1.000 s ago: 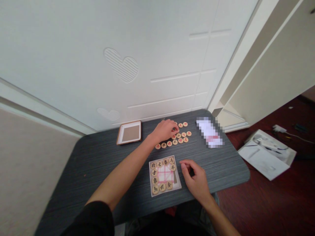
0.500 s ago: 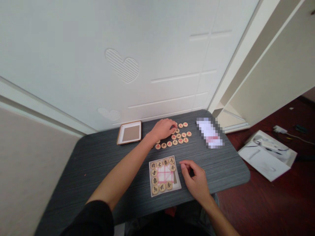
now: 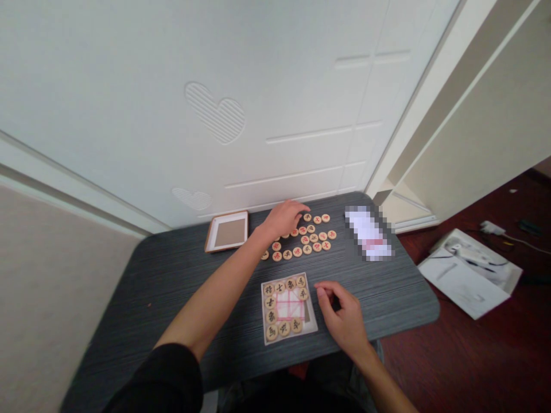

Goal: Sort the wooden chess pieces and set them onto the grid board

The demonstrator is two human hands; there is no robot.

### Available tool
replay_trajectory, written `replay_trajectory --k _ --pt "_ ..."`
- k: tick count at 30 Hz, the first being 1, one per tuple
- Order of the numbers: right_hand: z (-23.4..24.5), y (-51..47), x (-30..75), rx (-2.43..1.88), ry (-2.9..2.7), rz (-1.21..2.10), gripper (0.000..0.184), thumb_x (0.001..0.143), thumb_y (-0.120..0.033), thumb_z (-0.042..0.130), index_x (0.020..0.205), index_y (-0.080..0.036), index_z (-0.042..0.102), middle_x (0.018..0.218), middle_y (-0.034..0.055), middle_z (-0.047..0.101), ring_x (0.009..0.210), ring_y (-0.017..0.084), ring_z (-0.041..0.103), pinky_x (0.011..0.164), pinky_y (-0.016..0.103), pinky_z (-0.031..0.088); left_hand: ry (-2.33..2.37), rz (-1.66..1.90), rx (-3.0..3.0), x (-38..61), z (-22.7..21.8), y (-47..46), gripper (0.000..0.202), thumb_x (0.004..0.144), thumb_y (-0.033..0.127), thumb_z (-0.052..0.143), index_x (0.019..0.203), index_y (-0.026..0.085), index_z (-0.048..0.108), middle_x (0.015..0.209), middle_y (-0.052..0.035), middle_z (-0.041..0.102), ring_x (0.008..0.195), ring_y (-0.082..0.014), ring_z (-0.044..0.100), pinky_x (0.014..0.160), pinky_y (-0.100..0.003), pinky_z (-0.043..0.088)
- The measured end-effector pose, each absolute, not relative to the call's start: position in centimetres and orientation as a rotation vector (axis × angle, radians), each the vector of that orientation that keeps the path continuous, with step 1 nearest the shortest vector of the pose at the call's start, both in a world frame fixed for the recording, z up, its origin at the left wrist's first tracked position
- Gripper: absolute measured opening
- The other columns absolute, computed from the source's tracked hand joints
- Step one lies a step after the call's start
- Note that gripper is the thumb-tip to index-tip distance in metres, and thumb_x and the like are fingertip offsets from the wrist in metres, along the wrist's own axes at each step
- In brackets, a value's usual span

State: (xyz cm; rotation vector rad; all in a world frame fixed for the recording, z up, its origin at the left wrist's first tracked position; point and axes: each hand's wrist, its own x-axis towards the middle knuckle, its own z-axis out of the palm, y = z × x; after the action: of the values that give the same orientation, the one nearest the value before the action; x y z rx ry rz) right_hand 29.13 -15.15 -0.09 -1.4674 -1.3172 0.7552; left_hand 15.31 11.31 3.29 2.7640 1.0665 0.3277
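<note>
Xiangqi pieces [image 3: 307, 241], round wooden discs with red or black characters, lie in a loose cluster on the far part of the dark wood-grain bench [image 3: 172, 292]. The left hand [image 3: 284, 219] hangs over the cluster's near-left side, fingers reaching toward the pieces; whether they touch one cannot be told. The right hand [image 3: 342, 318] rests well apart from it, just beside the right edge of a square tray [image 3: 289, 276], fingers curled, and whether it grips anything is hidden. That tray sits nearer the person and holds black-character pieces [image 3: 270, 316] ringed around a paper with a red grid [image 3: 289, 305]. Left of the cluster stands a wood-rimmed square frame [image 3: 228, 215] with a brown centre. A pixelated white object [image 3: 368, 232] lies to the right on the bench. On the dark red floor [image 3: 473, 355] lies an open booklet [image 3: 469, 274], near a white plug [image 3: 493, 228] and its cable
</note>
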Motion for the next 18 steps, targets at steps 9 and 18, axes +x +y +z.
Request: replay_trajectory --k 9,18 --pt "0.03 -15.16 29.15 -1.484 -1.324 0.753 0.020 0.096 -0.031 0.056 0.097 -0.021 0.073 0.081 0.0028 0.074 0.072 0.017 0.067 0.067 0.025 0.052 1.081 0.276 2.754 15.78 2.58 11.69 0.023 0.093 0.033 0.062 0.110 0.025 0.075 0.109 -0.0045 0.076 0.102 -0.0215 0.067 0.096 -0.034 0.049" --pt "-0.24 -15.14 29.22 -1.493 -1.321 0.748 0.019 0.096 -0.031 0.057 0.098 -0.021 0.074 0.084 0.0030 0.075 0.073 0.017 0.068 0.069 0.025 0.053 1.035 0.266 2.817 16.26 2.89 11.43 0.020 0.092 0.030 0.059 0.102 0.025 0.076 0.104 -0.0042 0.076 0.101 -0.0211 0.068 0.090 -0.031 0.050"
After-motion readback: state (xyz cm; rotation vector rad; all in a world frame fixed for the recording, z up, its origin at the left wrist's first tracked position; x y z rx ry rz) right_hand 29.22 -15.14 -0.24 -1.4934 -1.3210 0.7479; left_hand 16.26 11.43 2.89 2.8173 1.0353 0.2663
